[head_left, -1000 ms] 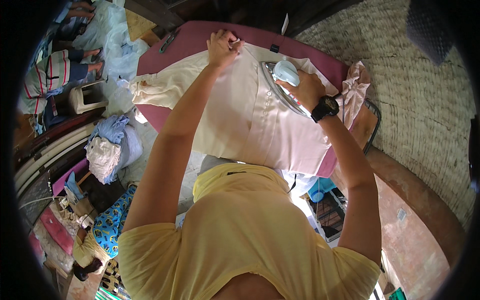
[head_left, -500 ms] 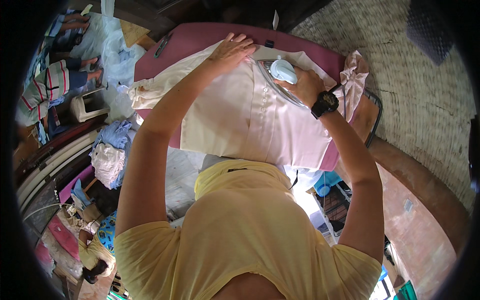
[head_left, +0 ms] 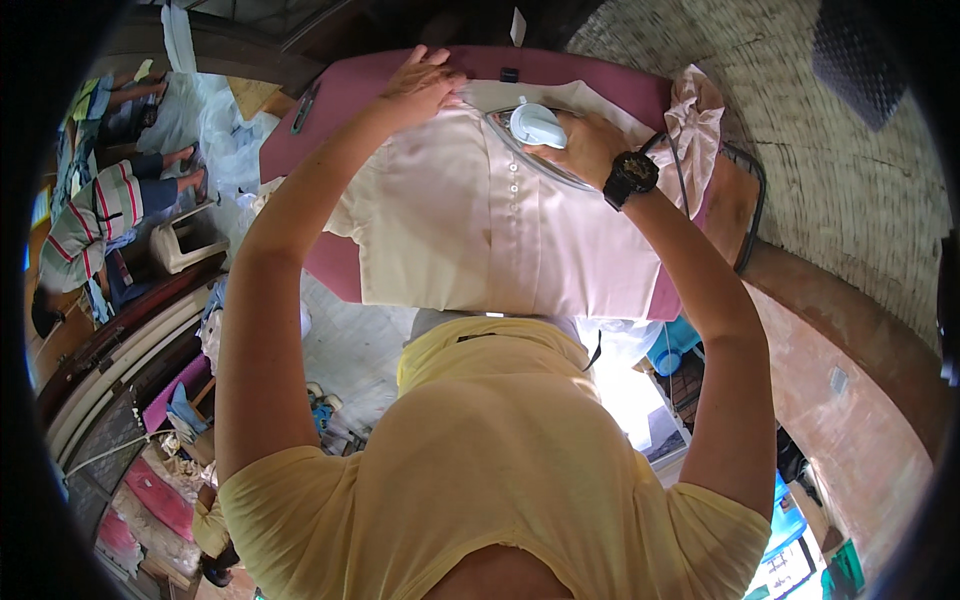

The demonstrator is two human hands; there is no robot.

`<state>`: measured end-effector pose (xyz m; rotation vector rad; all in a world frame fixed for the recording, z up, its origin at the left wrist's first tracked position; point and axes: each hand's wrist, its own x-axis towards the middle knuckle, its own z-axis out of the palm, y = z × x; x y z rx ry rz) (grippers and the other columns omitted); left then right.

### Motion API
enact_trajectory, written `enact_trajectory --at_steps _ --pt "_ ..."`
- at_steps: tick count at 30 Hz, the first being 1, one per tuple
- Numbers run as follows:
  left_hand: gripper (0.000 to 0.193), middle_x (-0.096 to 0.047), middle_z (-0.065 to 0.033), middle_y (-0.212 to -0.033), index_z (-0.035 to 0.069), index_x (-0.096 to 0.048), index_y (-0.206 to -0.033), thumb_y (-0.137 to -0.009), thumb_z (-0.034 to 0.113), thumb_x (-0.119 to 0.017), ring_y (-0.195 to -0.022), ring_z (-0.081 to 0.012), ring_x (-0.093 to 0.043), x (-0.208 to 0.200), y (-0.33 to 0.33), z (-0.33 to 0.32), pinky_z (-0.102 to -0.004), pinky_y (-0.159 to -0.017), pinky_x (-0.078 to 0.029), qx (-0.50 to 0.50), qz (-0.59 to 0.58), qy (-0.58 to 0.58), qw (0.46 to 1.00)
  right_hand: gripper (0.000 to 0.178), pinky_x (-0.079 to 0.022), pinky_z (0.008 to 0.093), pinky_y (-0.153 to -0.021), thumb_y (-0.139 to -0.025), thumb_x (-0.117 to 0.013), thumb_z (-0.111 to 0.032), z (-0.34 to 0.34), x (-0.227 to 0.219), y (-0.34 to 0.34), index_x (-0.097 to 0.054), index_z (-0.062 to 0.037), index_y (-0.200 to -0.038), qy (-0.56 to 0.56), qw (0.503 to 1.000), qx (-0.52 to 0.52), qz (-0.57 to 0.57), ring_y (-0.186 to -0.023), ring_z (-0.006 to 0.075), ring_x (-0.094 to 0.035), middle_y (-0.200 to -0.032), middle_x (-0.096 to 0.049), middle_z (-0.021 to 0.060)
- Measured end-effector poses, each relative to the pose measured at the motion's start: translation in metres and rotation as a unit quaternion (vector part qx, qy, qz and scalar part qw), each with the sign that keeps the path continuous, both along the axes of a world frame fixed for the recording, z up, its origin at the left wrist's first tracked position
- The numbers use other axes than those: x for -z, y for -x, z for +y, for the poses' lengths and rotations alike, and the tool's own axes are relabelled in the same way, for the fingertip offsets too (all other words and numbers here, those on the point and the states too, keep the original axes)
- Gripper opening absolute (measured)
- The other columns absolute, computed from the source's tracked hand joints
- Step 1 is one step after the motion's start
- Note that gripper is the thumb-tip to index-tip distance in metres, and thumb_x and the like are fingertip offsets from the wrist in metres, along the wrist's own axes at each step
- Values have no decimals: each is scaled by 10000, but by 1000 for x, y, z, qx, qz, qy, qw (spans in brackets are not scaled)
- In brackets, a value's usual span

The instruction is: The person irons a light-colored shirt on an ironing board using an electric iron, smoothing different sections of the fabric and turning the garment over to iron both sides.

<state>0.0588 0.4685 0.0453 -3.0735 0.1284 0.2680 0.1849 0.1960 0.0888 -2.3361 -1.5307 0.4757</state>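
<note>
A pale pink buttoned shirt (head_left: 430,240) lies spread over a maroon ironing board (head_left: 340,270), its row of buttons running down the middle. My right hand (head_left: 590,148) grips a clothes iron (head_left: 538,124) by its light-blue and white top. The iron's metal soleplate rests on the shirt, just right of the upper buttons. At the shirt's upper left edge, my left hand (head_left: 425,88) touches the cloth with its fingers stretched out. One bunched part of the shirt (head_left: 693,110) hangs at the board's right end.
The iron's dark cord (head_left: 680,175) runs beside my right wrist. A small dark tool (head_left: 304,108) lies on the board's far left corner. To the left are a beige stool (head_left: 185,240), clear plastic sheeting (head_left: 225,130) and a person in a striped shirt (head_left: 95,215). Woven matting (head_left: 780,150) lies right.
My left hand has shifted left and slightly away along the shirt's upper edge. The iron has slid a little left and away in my right hand. The whole view has shifted slightly.
</note>
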Motion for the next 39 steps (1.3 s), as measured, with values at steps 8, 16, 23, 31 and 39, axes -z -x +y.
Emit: enact_trajectory --at_steps 8,16,23,31,39 --pt "221 -652 26 -944 129 -659 -845 -856 350 -658 -1050 -205 -504 16 3 11 -437 -883 -324 -44 -88 50 994 588 -532 447 -816 -810 -641 -622 3 -1 3 -686 -103 -1082 30 999 10 -25 -906 335 -676 -922 -701 168" --pt "235 -659 2 -919 124 -686 -833 -853 356 -656 -1030 -216 -539 20 10 3 -448 -895 -333 -62 -139 44 987 527 -547 432 -756 -789 -710 -545 13 -7 6 -698 -106 -1080 58 998 38 13 -848 334 -688 -910 -716 146" --pt "253 -662 -4 -913 131 -697 -807 -834 381 -670 -1059 -211 -547 16 8 3 -446 -901 -336 -92 -107 66 988 499 -538 447 -770 -815 -689 -529 31 -9 12 -697 -107 -1082 68 997 37 13 -871 340 -683 -909 -713 162" --pt "221 -625 -72 -868 78 -613 -858 -768 216 -760 -893 -305 -584 9 0 9 -401 -771 -465 -133 -90 233 959 519 -541 444 -811 -816 -686 -529 43 -10 15 -673 -141 -1160 8 999 35 40 -920 349 -679 -971 -714 148" --pt "303 -641 -19 -963 66 -659 -1099 -827 143 -767 -804 -104 -607 42 6 40 -285 -742 -512 -288 -106 458 835 530 -545 453 -796 -808 -696 -528 51 -11 18 -676 -116 -1141 57 997 48 18 -911 347 -681 -953 -712 165"
